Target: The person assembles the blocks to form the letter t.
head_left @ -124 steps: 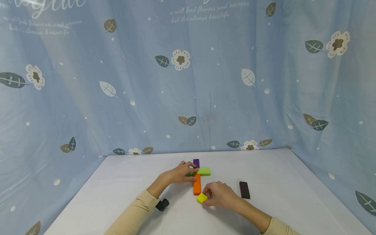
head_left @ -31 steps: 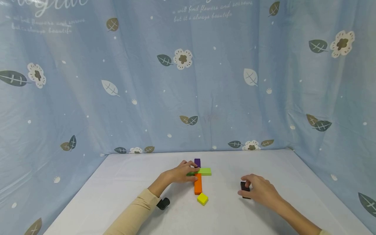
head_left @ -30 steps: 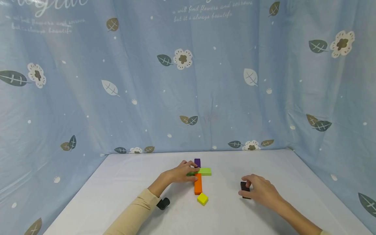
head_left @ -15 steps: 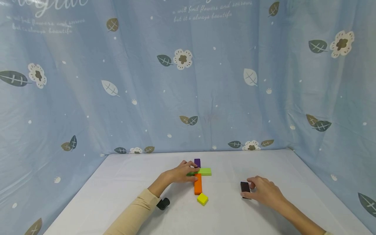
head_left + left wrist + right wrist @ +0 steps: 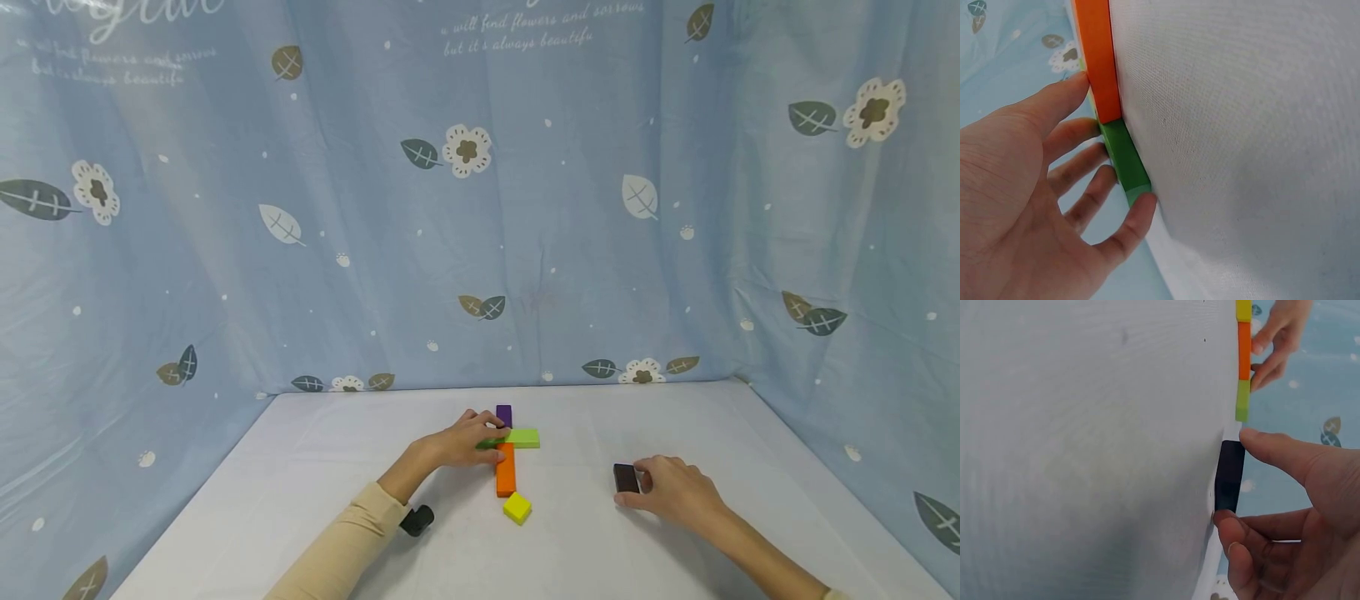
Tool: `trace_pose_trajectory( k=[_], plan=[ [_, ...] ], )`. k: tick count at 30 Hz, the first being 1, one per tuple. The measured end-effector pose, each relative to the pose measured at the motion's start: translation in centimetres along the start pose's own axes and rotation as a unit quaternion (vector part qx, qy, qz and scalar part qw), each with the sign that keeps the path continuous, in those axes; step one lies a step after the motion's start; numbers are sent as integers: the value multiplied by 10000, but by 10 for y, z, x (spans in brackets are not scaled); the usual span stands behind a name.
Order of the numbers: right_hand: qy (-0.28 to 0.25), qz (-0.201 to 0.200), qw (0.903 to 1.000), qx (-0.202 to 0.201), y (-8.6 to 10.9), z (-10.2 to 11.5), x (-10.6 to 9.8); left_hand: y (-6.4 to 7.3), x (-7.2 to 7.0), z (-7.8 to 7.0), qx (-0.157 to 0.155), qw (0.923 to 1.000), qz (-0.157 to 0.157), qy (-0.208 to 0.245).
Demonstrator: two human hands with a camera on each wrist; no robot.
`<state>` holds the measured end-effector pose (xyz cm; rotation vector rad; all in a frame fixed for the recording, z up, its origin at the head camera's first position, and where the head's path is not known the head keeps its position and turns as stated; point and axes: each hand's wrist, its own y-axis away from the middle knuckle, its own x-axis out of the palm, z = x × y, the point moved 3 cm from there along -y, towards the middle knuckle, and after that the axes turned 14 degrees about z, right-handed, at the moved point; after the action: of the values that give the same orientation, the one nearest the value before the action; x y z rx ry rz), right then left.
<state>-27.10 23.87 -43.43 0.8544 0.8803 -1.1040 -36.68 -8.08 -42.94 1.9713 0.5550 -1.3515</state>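
In the head view my left hand (image 5: 463, 440) rests on a dark green block (image 5: 489, 444). Its thumb touches the orange block (image 5: 1096, 59) in the left wrist view, and its other fingers lie loosely along the green one. A light green block (image 5: 522, 438) adjoins these, with a purple block (image 5: 504, 415) behind. At the front end of the orange block sits a yellow block (image 5: 517, 508), turned cornerwise. On the right, my right hand (image 5: 678, 492) pinches a dark, nearly black block (image 5: 1229, 475) by its two ends, thumb at one and fingertips at the other. The block lies on the table.
A white cloth covers the table (image 5: 570, 550). Beside the left sleeve (image 5: 337, 542) is a small black object (image 5: 417, 521), probably part of the wrist camera. A blue patterned curtain (image 5: 525, 250) hangs behind and along both sides.
My right hand let go of the yellow block, moved right to the dark block, and its fingers closed on that block's ends. The left hand has stayed in place.
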Motion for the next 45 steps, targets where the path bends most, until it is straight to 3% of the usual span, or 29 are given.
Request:
trace_pose_trajectory(
  k=[15,45],
  plan=[
    [-272,193,9994,61,-1,-5,-5,0,0,0,-21,10000,9,72],
    [-333,155,9993,48,-3,-7,-5,1,-1,-1,-35,10000,-14,3]
  ],
)
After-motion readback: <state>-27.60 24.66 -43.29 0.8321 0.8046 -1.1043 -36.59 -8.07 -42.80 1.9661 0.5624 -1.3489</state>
